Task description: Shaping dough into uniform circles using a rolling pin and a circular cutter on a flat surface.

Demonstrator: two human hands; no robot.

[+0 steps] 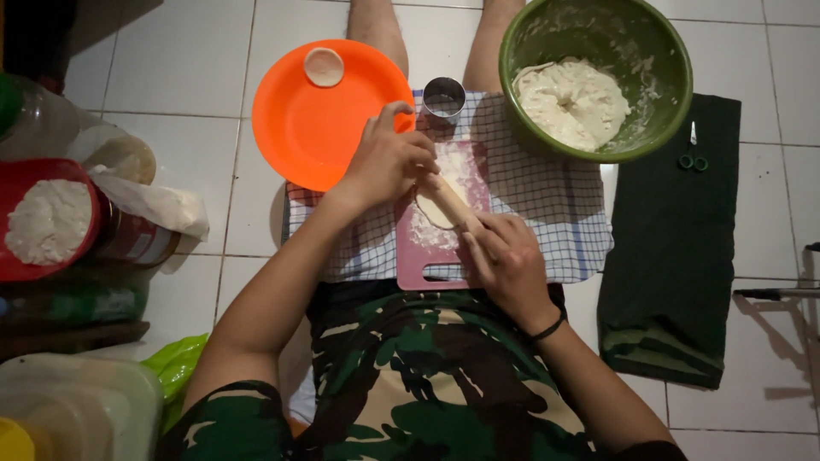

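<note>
The person sits on the tiled floor [213, 68] with a pink cutting board [427, 256] laid on a checked cloth [547, 205] over the lap, probably to keep flour off the clothes. Both hands close on a wooden rolling pin [453, 209]: the left hand [389, 162] wraps its far end, the right hand [504, 260] grips the near end. The pin lies across a small pale piece of dough [434, 213] on the floured board, its long axis running diagonally from upper left to lower right (between the hands). An orange plate [316, 128] holding one dough disc [324, 67], a metal ring cutter [443, 98] and a green bowl [658, 51] of dough sit just beyond.
</note>
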